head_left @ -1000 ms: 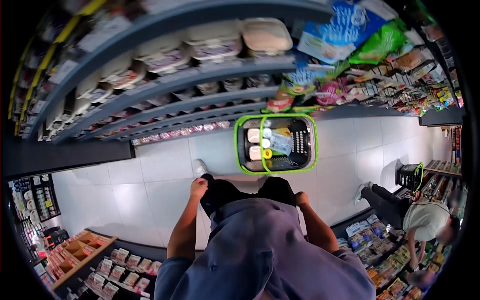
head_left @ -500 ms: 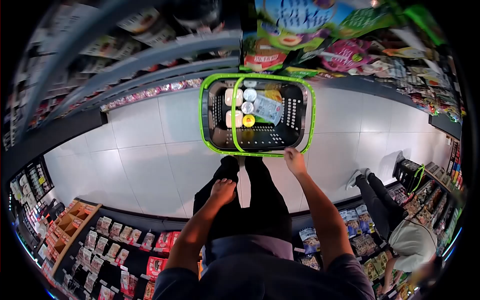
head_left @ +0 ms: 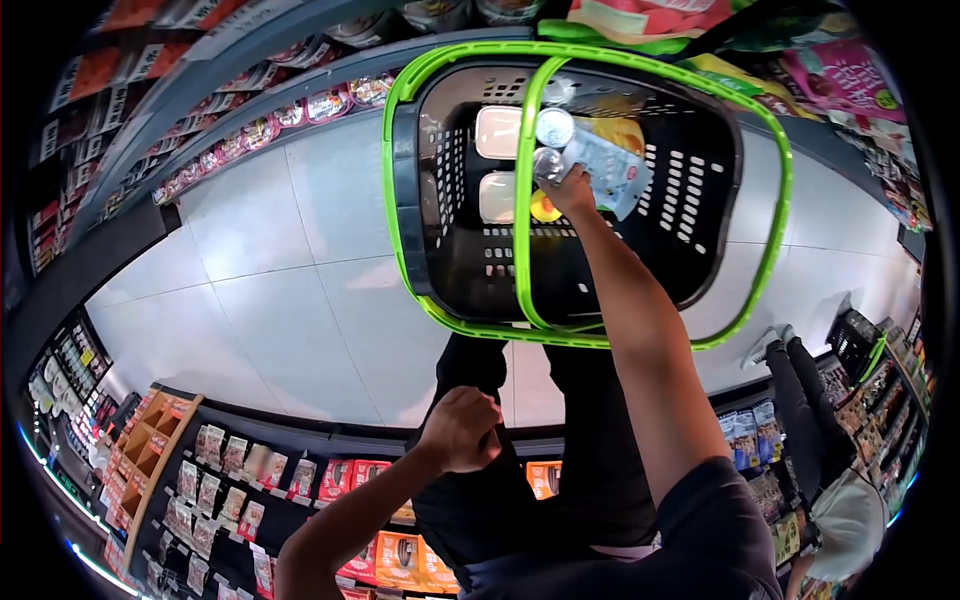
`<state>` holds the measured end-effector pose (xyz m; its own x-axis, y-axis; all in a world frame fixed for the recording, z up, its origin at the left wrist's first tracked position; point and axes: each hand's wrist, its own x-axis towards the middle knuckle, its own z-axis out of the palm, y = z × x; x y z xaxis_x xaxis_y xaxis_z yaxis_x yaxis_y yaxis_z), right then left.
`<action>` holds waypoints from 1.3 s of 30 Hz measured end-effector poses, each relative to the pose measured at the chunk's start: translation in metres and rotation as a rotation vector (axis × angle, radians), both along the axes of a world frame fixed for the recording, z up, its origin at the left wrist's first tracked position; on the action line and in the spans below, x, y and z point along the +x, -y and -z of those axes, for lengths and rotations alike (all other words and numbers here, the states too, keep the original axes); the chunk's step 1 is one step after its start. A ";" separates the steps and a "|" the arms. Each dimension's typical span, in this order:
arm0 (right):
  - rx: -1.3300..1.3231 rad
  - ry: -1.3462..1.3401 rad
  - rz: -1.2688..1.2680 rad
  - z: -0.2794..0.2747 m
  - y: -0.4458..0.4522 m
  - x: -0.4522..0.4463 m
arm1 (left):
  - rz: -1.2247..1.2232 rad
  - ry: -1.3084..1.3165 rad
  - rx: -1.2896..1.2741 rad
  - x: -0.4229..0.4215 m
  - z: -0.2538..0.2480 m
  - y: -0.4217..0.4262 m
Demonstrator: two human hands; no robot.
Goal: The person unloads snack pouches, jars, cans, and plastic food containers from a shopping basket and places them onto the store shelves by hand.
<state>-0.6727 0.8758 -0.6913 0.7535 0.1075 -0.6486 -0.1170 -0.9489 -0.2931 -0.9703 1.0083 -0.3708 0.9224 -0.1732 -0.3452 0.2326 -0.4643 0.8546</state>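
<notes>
A black shopping basket with a bright green rim (head_left: 770,290) stands in front of my legs. My right hand (head_left: 568,188) reaches down inside it, fingers closed at the side of a silver-topped can (head_left: 548,164). Just beyond that is another can with a pale lid (head_left: 555,128). A pale blue pouch (head_left: 610,165) leans to the right, over a yellow package (head_left: 618,130). Partly behind my hand shows a yellow-lidded container (head_left: 544,207). Two cream-lidded tubs (head_left: 498,132) line the left side. My left hand (head_left: 462,430) is curled closed by my knee, with nothing visible in it.
The green handle (head_left: 522,230) arches across the basket. Shelves of packaged goods (head_left: 330,102) run along the far side; hanging packets (head_left: 210,440) fill racks behind me. Another person (head_left: 840,510) stands at right, near a second black basket (head_left: 855,340).
My right hand has moved from the basket's near rim to the silver-topped can inside. My view has come closer to the basket. My left hand stays curled near my knee.
</notes>
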 end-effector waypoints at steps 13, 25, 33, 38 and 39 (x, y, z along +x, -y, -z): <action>-0.023 -0.079 0.179 0.004 -0.037 0.010 | -0.026 0.079 0.019 -0.002 0.000 -0.013; 0.291 0.012 0.079 -0.221 0.056 0.021 | -0.006 -0.009 0.155 0.008 -0.016 0.013; 0.813 -0.315 0.313 -0.484 0.105 -0.010 | -0.581 -0.085 -0.134 0.053 -0.116 0.070; 0.918 -0.445 0.236 -0.624 0.083 -0.043 | -0.496 0.187 -0.070 0.113 -0.313 0.036; 0.936 -0.424 0.168 -0.641 0.079 -0.055 | -0.478 0.208 -0.085 0.107 -0.331 0.033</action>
